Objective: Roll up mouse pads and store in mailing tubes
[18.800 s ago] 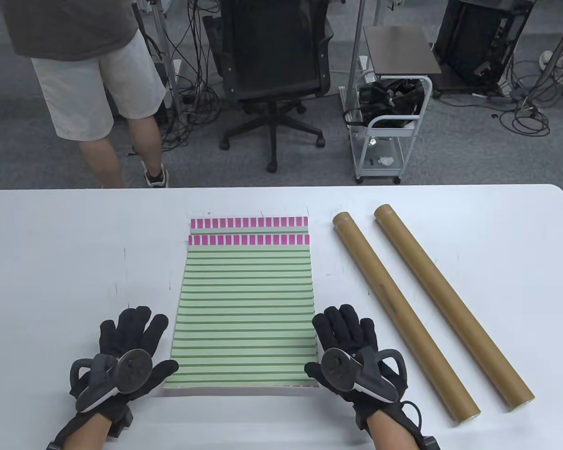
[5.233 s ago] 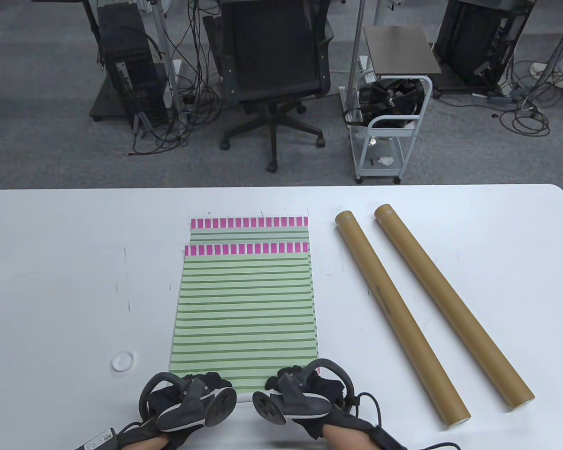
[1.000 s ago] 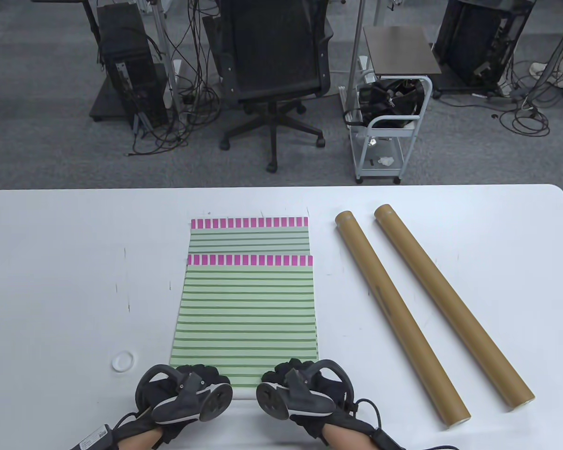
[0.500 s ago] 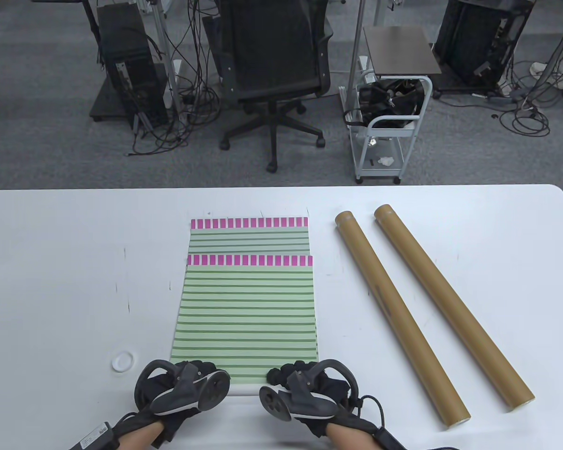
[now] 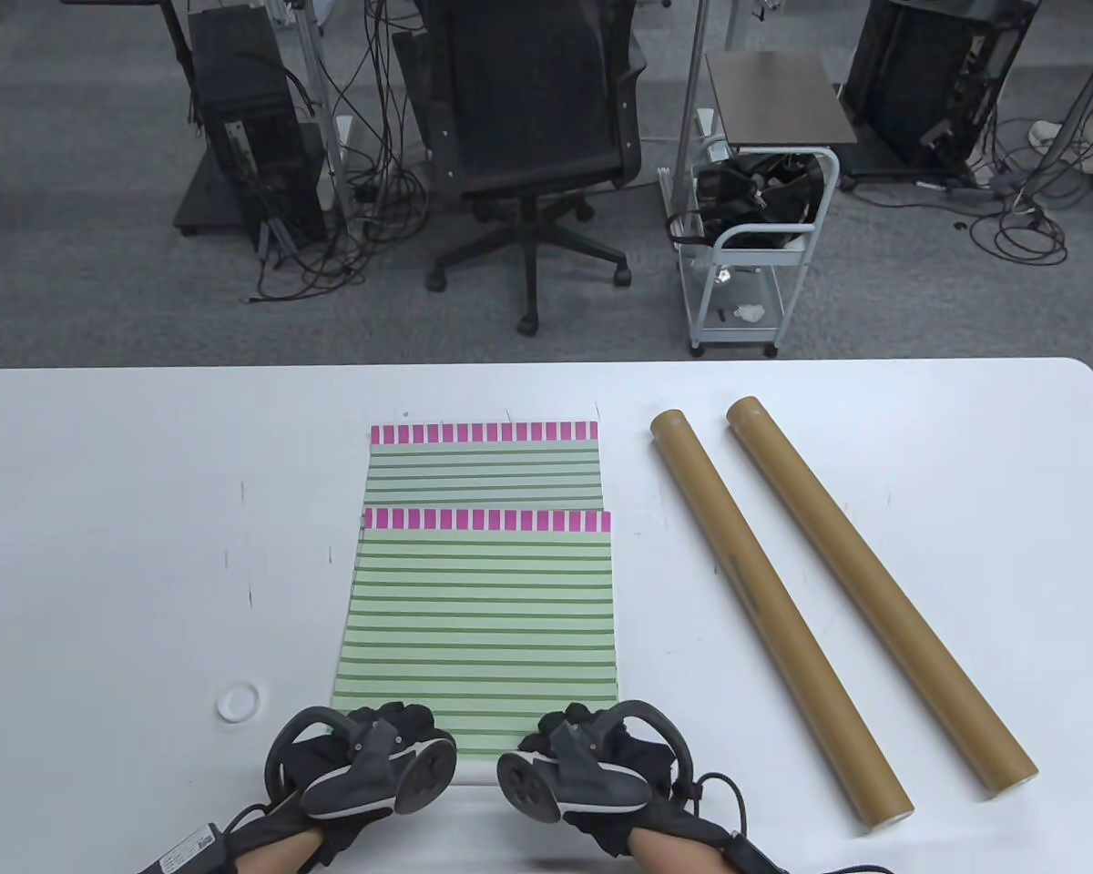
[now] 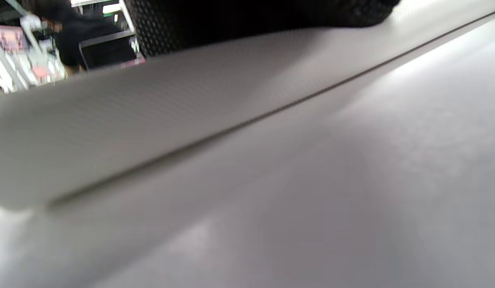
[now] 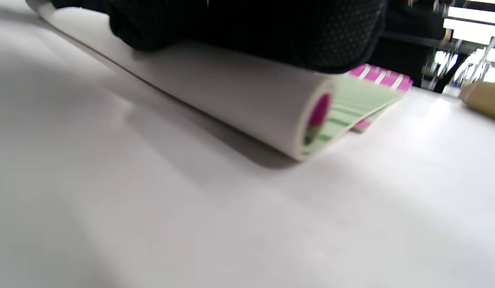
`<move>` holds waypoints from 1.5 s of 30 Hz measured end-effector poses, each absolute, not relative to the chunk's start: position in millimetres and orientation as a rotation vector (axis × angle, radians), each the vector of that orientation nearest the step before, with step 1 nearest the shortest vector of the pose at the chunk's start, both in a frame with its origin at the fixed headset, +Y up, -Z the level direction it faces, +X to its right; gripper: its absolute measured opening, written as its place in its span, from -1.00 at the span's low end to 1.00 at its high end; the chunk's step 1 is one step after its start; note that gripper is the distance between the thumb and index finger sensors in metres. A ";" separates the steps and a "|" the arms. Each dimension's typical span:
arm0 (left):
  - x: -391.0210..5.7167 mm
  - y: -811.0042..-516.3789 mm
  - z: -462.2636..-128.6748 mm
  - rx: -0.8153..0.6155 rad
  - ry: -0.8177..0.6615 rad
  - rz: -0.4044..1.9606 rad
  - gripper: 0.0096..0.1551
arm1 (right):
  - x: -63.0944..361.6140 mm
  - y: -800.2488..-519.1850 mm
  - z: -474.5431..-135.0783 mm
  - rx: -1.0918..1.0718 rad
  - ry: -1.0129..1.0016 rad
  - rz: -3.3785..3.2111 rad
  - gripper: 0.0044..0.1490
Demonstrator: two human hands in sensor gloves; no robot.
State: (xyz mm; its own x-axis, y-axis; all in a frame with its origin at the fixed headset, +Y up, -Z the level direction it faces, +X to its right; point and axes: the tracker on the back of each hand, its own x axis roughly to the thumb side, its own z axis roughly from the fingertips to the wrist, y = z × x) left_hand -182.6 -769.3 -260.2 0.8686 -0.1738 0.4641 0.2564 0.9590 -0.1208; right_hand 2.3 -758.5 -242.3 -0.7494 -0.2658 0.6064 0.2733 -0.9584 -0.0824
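Two green-striped mouse pads with pink end bands lie stacked mid-table. The top pad [image 5: 481, 619] is rolled up at its near end; its white underside forms the roll [image 7: 239, 100], which also fills the left wrist view [image 6: 151, 132]. My left hand [image 5: 392, 728] and right hand [image 5: 565, 728] both press down on the roll, fingers curled over it. The lower pad [image 5: 485, 464] lies flat with its far end uncovered. Two brown mailing tubes [image 5: 774, 610] [image 5: 879, 592] lie side by side to the right, untouched.
A small white ring-shaped cap [image 5: 238, 702] lies on the white table [image 5: 100, 546] left of my left hand. An office chair [image 5: 528, 137] and a cart [image 5: 756, 237] stand beyond the far edge.
The top pad's pink far edge has slid toward me as the roll at the near end took in more pad. More of the lower pad shows. Hands stay near the front edge.
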 end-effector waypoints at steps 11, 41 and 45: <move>-186.5 -768.3 -262.1 -0.136 -0.430 -0.227 -0.53 | -3.3 -756.8 -241.6 -0.977 0.038 -2.682 -0.26; -193.6 -760.9 -266.2 -0.196 -0.444 -0.070 -0.57 | 10.0 -752.2 -247.9 -0.970 0.011 -2.819 -0.41; -193.3 -761.1 -264.4 -0.180 -0.429 -0.092 -0.57 | 11.4 -757.2 -249.5 -0.982 -0.059 -2.834 -0.26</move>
